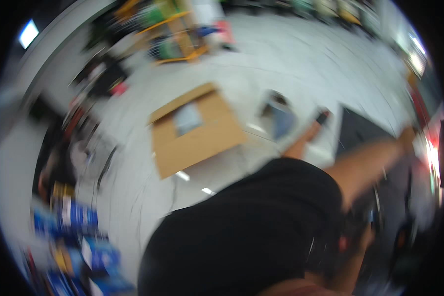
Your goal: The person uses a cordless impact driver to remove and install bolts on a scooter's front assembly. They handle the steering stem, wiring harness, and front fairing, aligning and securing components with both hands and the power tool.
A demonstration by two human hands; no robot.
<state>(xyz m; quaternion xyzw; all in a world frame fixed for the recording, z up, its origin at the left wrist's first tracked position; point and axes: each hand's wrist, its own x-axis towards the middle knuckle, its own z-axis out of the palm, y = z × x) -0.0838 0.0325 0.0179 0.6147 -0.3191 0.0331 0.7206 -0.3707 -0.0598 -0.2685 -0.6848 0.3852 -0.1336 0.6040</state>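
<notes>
Motion blur smears most of the picture. A bare forearm, likely my left, reaches right from a black sleeve (241,222). My left hand (407,139) is at its far end, beside a bright white and red blur (433,153), with its fingers smeared. Lower down, my right hand (367,238) seems to be near dark, unclear objects (402,232); its fingers cannot be made out. A dark grey flat panel or mat (356,129) lies partly behind the left forearm. Farther left, a bare limb ends at a black band (323,116), possibly a foot in a sandal.
A brown cardboard box (202,150) with a pale patch stands on the white floor (266,64). Beside it is a blurred blue-grey object (282,118). Blue-and-white packages (79,214) pile up lower left. A yellow-framed rack (180,42) stands at the back.
</notes>
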